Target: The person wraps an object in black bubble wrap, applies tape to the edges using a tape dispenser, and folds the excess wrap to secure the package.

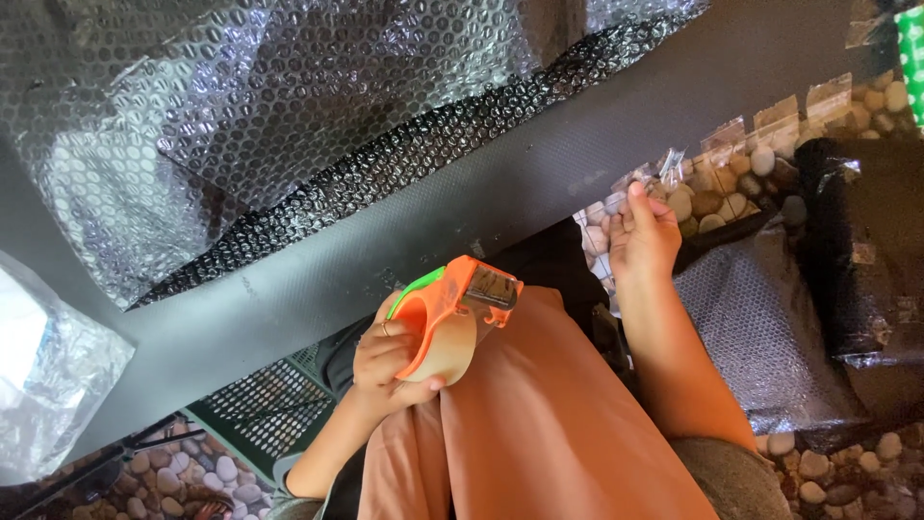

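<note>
Lap (558, 424): orange cloth, nearest, under both arms.
Left hand (385, 361): fingers curled shut around tape dispenser (452, 318), held over lap, near centre.
Dispenser: likely light, stiff plastic; toothed blade at top, so best gripped by the roll's ring.
Right hand (643, 236): fingertips pinching tape strips (731, 140) on table edge (539, 183), far right.
Bubble wrap (241, 116): far left.

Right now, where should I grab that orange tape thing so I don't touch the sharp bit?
Hold the orange tape dispenser by its rounded body around the tape roll, coming from the lower side as the left hand does. The metal cutter juts from the upper end, so keep fingers low, away from it.
</note>
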